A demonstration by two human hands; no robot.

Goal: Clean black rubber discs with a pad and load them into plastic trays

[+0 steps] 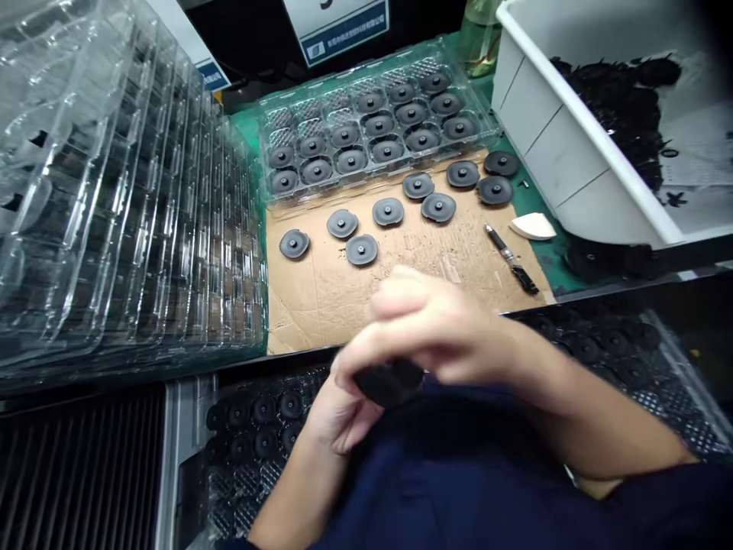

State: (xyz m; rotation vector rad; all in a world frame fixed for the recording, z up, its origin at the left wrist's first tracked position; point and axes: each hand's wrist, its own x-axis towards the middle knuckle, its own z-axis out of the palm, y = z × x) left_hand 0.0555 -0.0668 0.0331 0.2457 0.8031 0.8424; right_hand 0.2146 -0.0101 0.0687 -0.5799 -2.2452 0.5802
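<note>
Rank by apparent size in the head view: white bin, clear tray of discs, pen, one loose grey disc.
1. white bin
2. clear tray
3. pen and loose disc: unsure, since the pen is longer and the disc wider.

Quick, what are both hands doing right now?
Left hand: curled under the black round part; grip too blurred to tell.
Right hand: closed on the black round part.

Near: left hand [337, 416] and right hand [443, 336], fingers wrapped on a dark disc [389, 383], blurred.
Farther: grey discs [388, 211] lie loose on cardboard [321, 298].
Left: clear trays [114, 191] stacked.
</note>
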